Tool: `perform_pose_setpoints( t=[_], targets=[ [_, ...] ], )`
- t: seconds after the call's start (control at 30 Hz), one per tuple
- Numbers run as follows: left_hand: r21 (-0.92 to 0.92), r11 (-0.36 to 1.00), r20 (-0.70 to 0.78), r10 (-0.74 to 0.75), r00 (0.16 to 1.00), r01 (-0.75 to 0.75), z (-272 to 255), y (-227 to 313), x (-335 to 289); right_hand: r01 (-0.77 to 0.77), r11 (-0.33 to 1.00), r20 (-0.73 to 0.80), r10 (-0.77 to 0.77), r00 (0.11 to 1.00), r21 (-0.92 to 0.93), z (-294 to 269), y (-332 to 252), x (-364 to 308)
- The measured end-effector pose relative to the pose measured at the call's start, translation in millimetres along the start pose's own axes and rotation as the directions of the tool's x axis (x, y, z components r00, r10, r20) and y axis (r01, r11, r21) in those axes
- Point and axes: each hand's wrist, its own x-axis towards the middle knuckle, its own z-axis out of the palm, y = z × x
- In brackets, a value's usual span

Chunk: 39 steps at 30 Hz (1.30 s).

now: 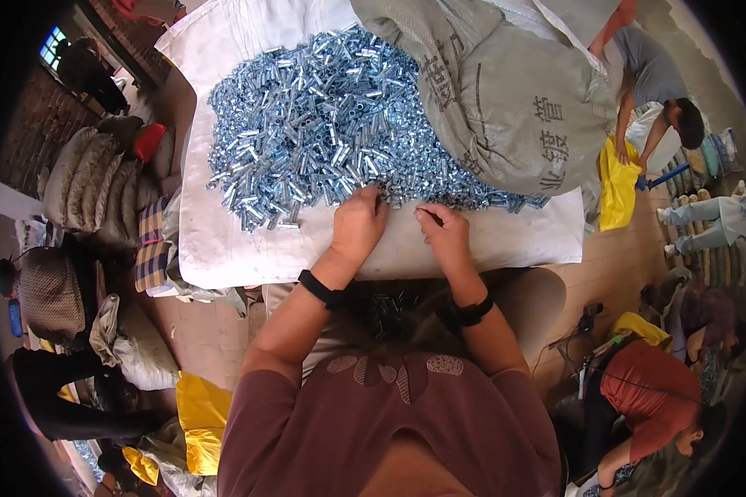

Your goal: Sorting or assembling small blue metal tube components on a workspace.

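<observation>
A large heap of shiny bluish metal sleeves [307, 124] covers the middle of a white-covered table [211, 257]. Smaller metal pieces [402, 145], perhaps nuts, make up the heap's right part. My left hand [360, 222] is closed at the heap's near edge, its fingertips touching the small pieces; whatever it grips is hidden. Just to the right, my right hand [448, 236] holds thumb and fingers pinched together over the white cover, a little short of the heap. Anything in that pinch is too small to name. Below my wrists, dark metal pieces [387, 311] lie in shadow by my lap.
A grey woven sack [522, 99] lies over the heap's right side. Stacked full sacks [91, 178] stand at the left. A co-worker [659, 66] handles a yellow sack [617, 186] at the right; another in a red shirt [651, 389] bends at the lower right.
</observation>
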Motion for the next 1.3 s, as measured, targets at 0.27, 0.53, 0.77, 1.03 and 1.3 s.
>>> perform_pose_setpoints(
  t=[0.27,0.53,0.77,1.03,1.3],
  targets=[
    [-0.81,-0.072,0.573,-0.31,0.759,0.582,-35.2,20.1,-35.7,-0.068,0.949,0.094,0.041,0.995,0.308,11.0,-15.2,-20.9],
    [-0.86,-0.079,0.504,-0.283,0.816,0.504,-42.3,35.6,-54.4,-0.07,0.941,0.121,0.031,0.992,0.332,15.3,-26.6,-45.4],
    [-0.874,-0.072,0.481,-0.27,0.834,0.48,-42.4,40.5,-60.1,0.02,0.991,0.045,-0.026,0.999,0.132,14.3,-25.3,-52.1],
    [-0.865,-0.077,0.493,-0.306,0.814,0.495,-34.5,39.2,-68.1,0.444,0.817,-0.017,-0.483,0.876,-0.368,21.9,-29.3,-65.3],
    [-0.786,0.156,0.545,-0.281,0.79,0.598,-33.1,19.9,-65.5,0.476,0.734,0.115,-0.486,0.866,-0.485,23.7,-8.8,-53.7]
  ],
)
